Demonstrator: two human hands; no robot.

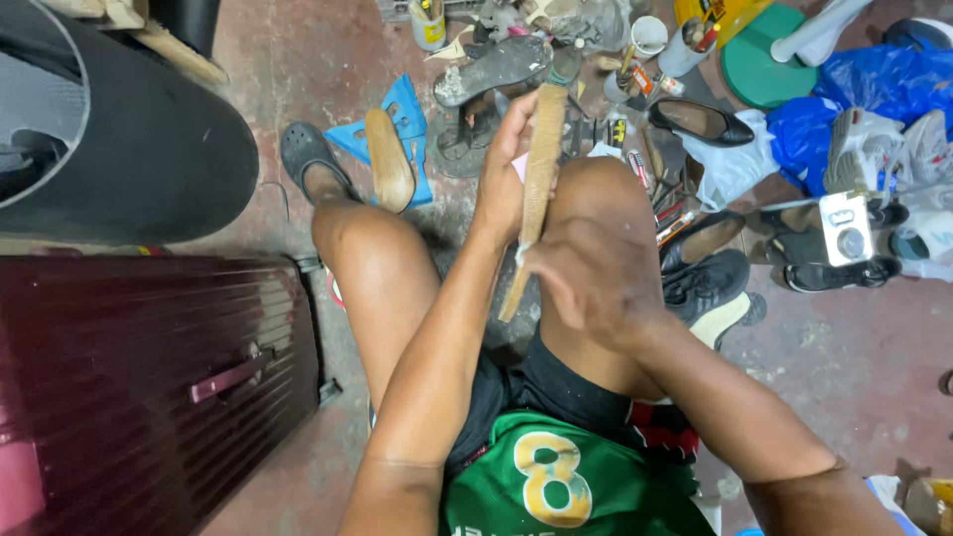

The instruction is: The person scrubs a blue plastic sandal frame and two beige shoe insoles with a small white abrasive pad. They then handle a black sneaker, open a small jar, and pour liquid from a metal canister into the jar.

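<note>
I sit with bare knees over a concrete floor. My left hand (501, 179) grips a long, narrow tan shoe sole (537, 174) held on edge, its far end pointing away from me. My right hand (581, 273) is closed at the sole's near end, blurred, over my right knee; what its fingers pinch there I cannot tell. A small pink bit shows beside the left fingers.
A dark red ribbed suitcase (149, 377) lies at left, a black round tub (129, 139) above it. A wooden insole on a blue sandal (392, 149), black shoes (710, 278), tools, cans and blue bags (874, 79) crowd the floor ahead and right.
</note>
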